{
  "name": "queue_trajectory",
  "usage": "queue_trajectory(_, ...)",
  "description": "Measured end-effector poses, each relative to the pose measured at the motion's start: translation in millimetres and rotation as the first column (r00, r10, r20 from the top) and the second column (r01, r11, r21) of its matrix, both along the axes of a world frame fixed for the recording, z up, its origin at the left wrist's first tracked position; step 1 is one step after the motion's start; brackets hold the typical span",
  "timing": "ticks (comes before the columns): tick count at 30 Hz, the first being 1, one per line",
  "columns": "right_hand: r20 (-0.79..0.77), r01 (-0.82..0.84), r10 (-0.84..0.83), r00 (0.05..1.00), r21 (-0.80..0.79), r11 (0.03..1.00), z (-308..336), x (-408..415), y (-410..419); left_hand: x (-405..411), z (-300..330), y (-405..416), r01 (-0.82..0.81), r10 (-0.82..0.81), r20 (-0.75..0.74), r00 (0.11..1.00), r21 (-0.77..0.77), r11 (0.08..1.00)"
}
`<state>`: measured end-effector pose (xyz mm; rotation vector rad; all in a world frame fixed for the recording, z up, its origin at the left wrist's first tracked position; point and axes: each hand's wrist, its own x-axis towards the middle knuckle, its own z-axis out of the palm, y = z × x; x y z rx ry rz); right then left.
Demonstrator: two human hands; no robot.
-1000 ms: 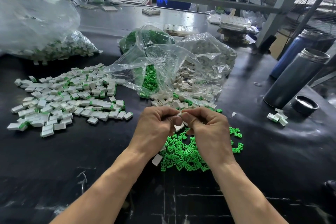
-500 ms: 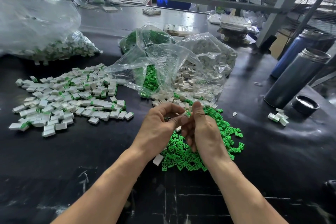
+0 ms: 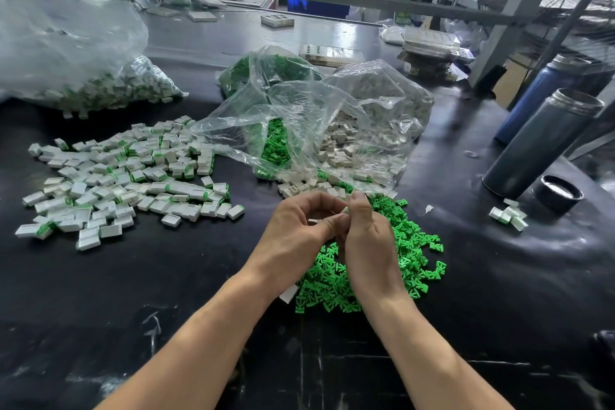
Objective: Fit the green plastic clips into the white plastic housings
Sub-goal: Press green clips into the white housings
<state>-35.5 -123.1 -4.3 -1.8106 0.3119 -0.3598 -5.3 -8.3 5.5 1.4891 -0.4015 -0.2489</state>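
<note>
I have both hands together over the black surface (image 3: 466, 276), just above the loose heap of small green plastic clips (image 3: 409, 243). My left hand (image 3: 296, 236) curls its grip round a small white plastic housing (image 3: 346, 210), only a sliver of which shows between the fingers; my right hand (image 3: 369, 243) pinches narrow against the same piece, and I cannot tell whether a clip is already in it.

The risks, as I judge them: the part is nearly hidden, so a clip could go in skewed and jam. A slip would drop it into the heap, or among the unfilled white housings (image 3: 299, 188) at twelve o'clock. The finished pile of white blocks with green ends (image 3: 126, 183) lies at ten o'clock, well apart.
</note>
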Motion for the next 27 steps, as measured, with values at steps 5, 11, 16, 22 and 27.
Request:
queue_trajectory(5, 0.023, 0.107, -0.105, 0.994, -0.121, 0.987, 1, 1, 6, -1, 0, 0, -0.041, 0.040, 0.017, 0.999, 0.025, 0.999)
queue_trajectory(11, 0.052, 0.184, -0.177, 0.983, -0.218, 0.958, 1, 3, 11, -3, -1, -1, -0.086, 0.086, 0.011, 0.996, 0.029, 0.996)
queue_trajectory(16, 0.061, 0.183, -0.173, 0.983, -0.241, 0.953, 0, 3, 11, -4, -1, -2, -0.100, 0.099, 0.008, 0.995, 0.043, 0.994)
queue_trajectory(22, 0.043, 0.066, -0.066, 0.997, 0.004, 0.998, -1, 2, 8, -3, 2, 1, -0.103, 0.103, 0.016, 0.995, 0.024, 0.994)
queue_trajectory(27, 0.075, 0.052, -0.050, 0.996, -0.028, 0.998, 3, -3, -8, 3, 1, 5, -0.164, 0.163, 0.020, 0.986, 0.028, 0.986)
